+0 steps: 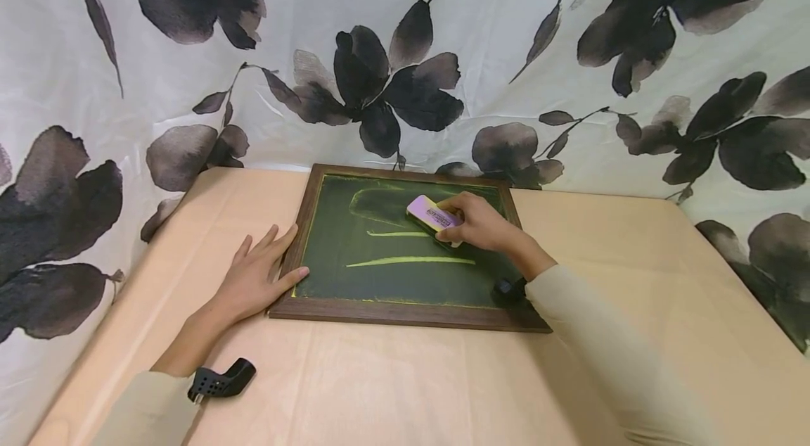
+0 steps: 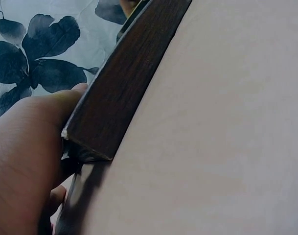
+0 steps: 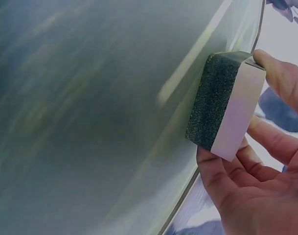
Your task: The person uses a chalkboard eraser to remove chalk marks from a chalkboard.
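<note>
A green chalkboard [image 1: 392, 288] in a dark wooden frame [image 1: 405, 313] lies on the table. My right hand [image 1: 477, 221] grips a chalkboard eraser [image 1: 433, 211] by its sides over the upper right part of the board. The eraser has a lilac printed top and, in the right wrist view, a dark felt underside [image 3: 212, 100]. Two yellow chalk lines [image 1: 411, 261] run across the board, the upper one partly covered by the eraser. At the frame's left side rests my left hand [image 1: 256, 281], fingers spread on the table side and thumb over the frame.
A pale tabletop [image 1: 354, 383] extends around the board. Behind it hangs a white cloth [image 1: 500, 31] with dark flowers. A faint yellow chalk smear [image 1: 373, 203] shows on the upper board. Black wrist devices [image 1: 221, 381] sit at both wrists.
</note>
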The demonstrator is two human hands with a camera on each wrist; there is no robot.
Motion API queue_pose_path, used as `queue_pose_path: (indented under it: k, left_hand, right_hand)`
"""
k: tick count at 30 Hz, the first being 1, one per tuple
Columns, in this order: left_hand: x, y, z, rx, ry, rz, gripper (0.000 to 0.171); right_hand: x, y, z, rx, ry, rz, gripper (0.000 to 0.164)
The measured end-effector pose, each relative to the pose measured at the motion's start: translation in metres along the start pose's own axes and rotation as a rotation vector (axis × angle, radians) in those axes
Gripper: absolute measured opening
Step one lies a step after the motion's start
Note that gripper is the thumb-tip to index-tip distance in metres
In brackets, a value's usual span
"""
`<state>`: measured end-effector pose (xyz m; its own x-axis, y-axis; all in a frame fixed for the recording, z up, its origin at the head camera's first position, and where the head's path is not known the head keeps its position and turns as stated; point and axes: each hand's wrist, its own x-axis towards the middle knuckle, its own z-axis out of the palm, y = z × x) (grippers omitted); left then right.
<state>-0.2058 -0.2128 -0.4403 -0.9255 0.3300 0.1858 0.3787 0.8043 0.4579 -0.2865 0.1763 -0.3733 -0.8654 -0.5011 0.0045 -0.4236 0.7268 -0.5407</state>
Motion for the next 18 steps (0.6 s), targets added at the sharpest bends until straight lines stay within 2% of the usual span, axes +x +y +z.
queue_pose_path:
  k: [10,18]
  left_hand:
    - [0.0,-0.001,-0.001,-0.001,0.004,-0.004,0.078]
    - [0.002,-0.001,-0.001,0.0,0.006,0.005,0.078]
  right_hand:
    - [0.036,-0.035,0.023,0.124,-0.084,-0.032,0.057]
    - [0.059,-0.056,0.037,0.053,-0.086,-0.076,0.057]
